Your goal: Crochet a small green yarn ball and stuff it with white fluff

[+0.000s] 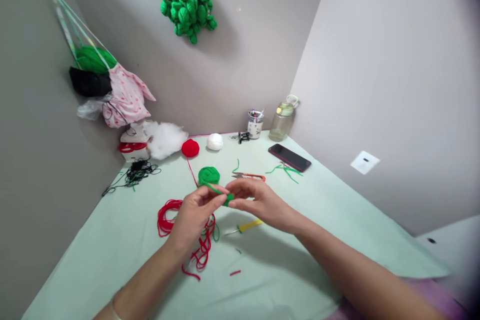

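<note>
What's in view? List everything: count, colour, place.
Yarn piece: 1, green, centre, held
Yarn balls: 3, red, white, green, centre-back
Loose yarn: some, red, black, left
Snips: 1, orange-handled, centre
Tool: 1, yellow-handled, centre
Scraps: several, green, red, tabletop
Phone: 1, black, right
Bottle: 1, greenish, corner
Pen cup: 1, whitish, back
Small objects: unclear, black, back
Stuffing: 1, white, back left
Box: 1, white, red, back left
Bundle: 1, multicoloured, left wall
Cluster: 1, mostly green, back wall
Wall plate: 1, white, right wall
Cloth: 1, purple, lower right
Table: 1, mint, below
Left hand: 1, centre
Right hand: 1, centre
</note>
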The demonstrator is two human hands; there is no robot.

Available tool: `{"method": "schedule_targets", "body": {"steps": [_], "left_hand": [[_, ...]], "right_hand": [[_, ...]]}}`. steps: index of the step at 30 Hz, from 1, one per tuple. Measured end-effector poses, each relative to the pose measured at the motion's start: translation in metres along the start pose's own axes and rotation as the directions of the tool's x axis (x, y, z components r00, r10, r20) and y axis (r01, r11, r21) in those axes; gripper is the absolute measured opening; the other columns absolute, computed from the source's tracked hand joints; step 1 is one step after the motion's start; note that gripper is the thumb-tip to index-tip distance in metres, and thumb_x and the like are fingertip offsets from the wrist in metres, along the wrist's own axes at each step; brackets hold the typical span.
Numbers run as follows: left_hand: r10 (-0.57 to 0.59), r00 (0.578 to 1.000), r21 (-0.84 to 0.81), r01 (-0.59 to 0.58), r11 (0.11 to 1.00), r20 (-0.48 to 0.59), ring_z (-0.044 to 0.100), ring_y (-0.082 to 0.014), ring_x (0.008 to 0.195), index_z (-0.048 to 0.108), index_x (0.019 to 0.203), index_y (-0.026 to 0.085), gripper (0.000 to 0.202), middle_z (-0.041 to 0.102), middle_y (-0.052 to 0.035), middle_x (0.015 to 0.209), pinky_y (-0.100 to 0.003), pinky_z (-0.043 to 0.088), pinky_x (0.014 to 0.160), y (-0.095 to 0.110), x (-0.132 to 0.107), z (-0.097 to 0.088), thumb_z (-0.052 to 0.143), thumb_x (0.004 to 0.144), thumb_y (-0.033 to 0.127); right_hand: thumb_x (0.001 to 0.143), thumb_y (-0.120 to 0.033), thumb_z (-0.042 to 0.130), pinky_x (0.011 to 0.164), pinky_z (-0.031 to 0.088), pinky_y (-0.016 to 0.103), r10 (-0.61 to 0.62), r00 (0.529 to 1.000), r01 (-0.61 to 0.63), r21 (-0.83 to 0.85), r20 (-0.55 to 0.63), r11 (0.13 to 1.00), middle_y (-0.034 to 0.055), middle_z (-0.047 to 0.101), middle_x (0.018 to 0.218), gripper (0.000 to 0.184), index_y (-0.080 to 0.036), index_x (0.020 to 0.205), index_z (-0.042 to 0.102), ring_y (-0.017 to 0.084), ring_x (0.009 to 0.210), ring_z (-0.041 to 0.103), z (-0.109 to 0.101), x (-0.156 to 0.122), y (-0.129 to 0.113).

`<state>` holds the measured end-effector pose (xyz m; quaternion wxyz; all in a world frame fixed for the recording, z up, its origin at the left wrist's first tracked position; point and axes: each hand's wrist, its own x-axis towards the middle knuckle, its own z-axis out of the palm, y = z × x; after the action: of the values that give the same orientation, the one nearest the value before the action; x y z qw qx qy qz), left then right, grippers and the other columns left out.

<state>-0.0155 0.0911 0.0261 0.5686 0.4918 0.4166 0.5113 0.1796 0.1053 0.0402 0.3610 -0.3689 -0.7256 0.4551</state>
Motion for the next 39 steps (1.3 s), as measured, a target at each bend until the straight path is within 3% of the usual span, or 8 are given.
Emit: {"method": "schedule_targets", "body": {"steps": [7,13,15,17,20,26,34,39], "left_hand": [[0.045,0.997,0.002,-0.045,0.999,-0.069,0.060,-0.0267,0.124,0.080,0.080,0.024,0.009,0.074,-0.0073,0.119,-0.037,0.041,0.109,-0.009,-0.010,0.002,0.081,0.083,0.032],[-0.137,0.910,0.167,0.076,0.983,0.391,0.063,-0.0279,0.121,0.082,0.105,0.027,0.020,0.071,-0.0093,0.130,-0.038,0.048,0.102,0.007,-0.027,-0.015,0.074,0.088,0.031],[-0.143,0.950,0.304,0.053,0.951,0.279,0.064,-0.0261,0.114,0.082,0.105,0.027,0.020,0.075,-0.0076,0.118,-0.034,0.048,0.098,0.015,-0.025,-0.025,0.071,0.090,0.034],[-0.045,0.999,0.389,0.040,0.920,0.003,0.065,-0.0219,0.090,0.081,0.098,0.026,0.019,0.075,-0.0043,0.099,-0.029,0.049,0.078,0.023,-0.020,-0.031,0.071,0.089,0.040],[0.145,0.968,0.416,-0.048,0.908,-0.203,0.061,-0.0193,0.080,0.077,0.091,0.025,0.015,0.071,-0.0013,0.093,-0.027,0.046,0.073,0.026,-0.010,-0.025,0.073,0.087,0.038],[0.281,0.957,0.398,-0.285,0.872,0.068,0.064,-0.0209,0.091,0.072,0.090,0.023,0.005,0.066,-0.0036,0.096,-0.033,0.050,0.089,0.002,0.009,0.009,0.072,0.085,0.021],[0.342,0.937,0.477,-0.334,0.813,0.074,0.061,-0.0211,0.087,0.066,0.092,0.023,0.007,0.064,-0.0032,0.093,-0.033,0.047,0.083,-0.014,0.014,0.010,0.065,0.088,0.018],[0.428,0.902,0.596,-0.371,0.712,0.051,0.063,-0.0229,0.089,0.066,0.097,0.025,0.015,0.065,-0.0031,0.092,-0.034,0.045,0.083,-0.014,0.009,0.010,0.066,0.085,0.015]], "right_hand": [[0.083,-0.016,0.067,0.074,0.053,0.033,-0.150,0.923,0.145,-0.043,-0.355,0.989,0.0039,0.070,0.096,0.011,-0.022,0.090,0.073,0.015,0.073,0.063,0.003,0.004,0.033],[0.077,-0.022,0.072,0.083,0.055,0.035,0.137,0.942,0.008,0.429,-0.307,0.903,0.0050,0.076,0.095,0.017,-0.019,0.094,0.073,0.017,0.080,0.070,-0.003,0.007,0.035],[0.077,-0.024,0.073,0.087,0.054,0.035,0.175,0.945,-0.012,0.504,-0.276,0.864,0.0058,0.077,0.099,0.018,-0.019,0.095,0.074,0.017,0.083,0.070,-0.004,0.007,0.033],[0.077,-0.026,0.073,0.087,0.054,0.035,0.199,0.949,-0.034,0.549,-0.243,0.835,0.0065,0.077,0.103,0.017,-0.019,0.093,0.075,0.016,0.085,0.069,-0.003,0.006,0.031],[0.078,-0.028,0.075,0.083,0.053,0.032,0.182,0.959,-0.043,0.523,-0.217,0.851,0.0061,0.076,0.103,0.014,-0.019,0.089,0.076,0.016,0.085,0.067,0.001,0.005,0.029],[0.081,-0.032,0.079,0.081,0.052,0.033,0.062,0.978,0.029,0.427,-0.199,0.904,0.0020,0.072,0.089,0.017,-0.020,0.091,0.073,0.017,0.084,0.065,0.015,0.003,0.029],[0.075,-0.046,0.086,0.068,0.049,0.027,0.206,0.956,-0.088,0.469,-0.207,0.879,-0.0041,0.064,0.077,0.042,-0.019,0.097,0.063,0.012,0.065,0.061,0.022,0.005,0.034],[0.084,-0.062,0.073,0.063,0.043,0.027,0.191,0.976,-0.216,0.377,0.103,0.901,-0.0020,0.062,0.069,0.047,-0.017,0.079,0.061,0.012,0.062,0.055,0.022,0.001,0.033]]}}
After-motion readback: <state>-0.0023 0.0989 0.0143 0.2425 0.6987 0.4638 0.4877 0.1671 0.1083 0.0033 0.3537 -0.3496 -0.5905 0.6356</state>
